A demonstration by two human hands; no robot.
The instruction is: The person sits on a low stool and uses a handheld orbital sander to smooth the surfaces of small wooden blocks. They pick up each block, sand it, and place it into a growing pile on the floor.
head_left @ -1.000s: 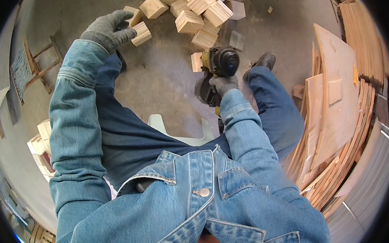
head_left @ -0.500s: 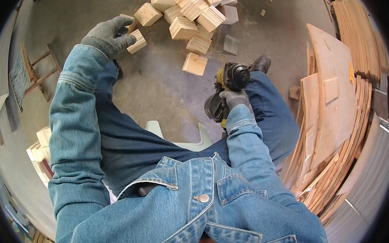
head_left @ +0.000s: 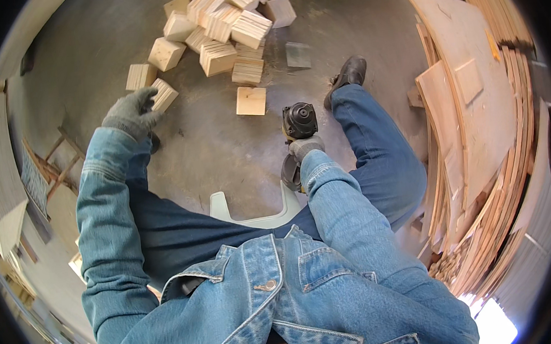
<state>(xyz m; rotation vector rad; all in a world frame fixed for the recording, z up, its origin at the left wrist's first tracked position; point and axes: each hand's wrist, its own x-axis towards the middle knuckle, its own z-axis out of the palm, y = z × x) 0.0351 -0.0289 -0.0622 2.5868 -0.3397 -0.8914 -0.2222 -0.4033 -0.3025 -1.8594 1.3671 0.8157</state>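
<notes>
My right hand [head_left: 306, 146], in a grey glove, is wrapped round the handle of a black and yellow nail gun [head_left: 299, 121]. The tool is between my knees, its round black cap facing up. Out to the left, my gloved left hand [head_left: 134, 110] has its fingers curved and apart, with nothing seen in them. Its fingertips overlap the edge of a wooden block [head_left: 165, 95]; I cannot tell if they touch it. Another block [head_left: 140, 77] lies just beyond. A single square block [head_left: 251, 101] sits on the floor ahead of the tool.
A heap of layered wooden blocks [head_left: 220, 24] is at the far middle, with a thin grey plate [head_left: 298, 55] beside it. Plywood sheets and strips [head_left: 467, 110] lean along the right. A wooden frame [head_left: 53, 163] stands left. A pale plastic seat [head_left: 272, 221] is under me.
My view has turned, so the blocks appear further left. The nail gun has come inward, away from my right knee. My left hand appears lower, still with parted fingers.
</notes>
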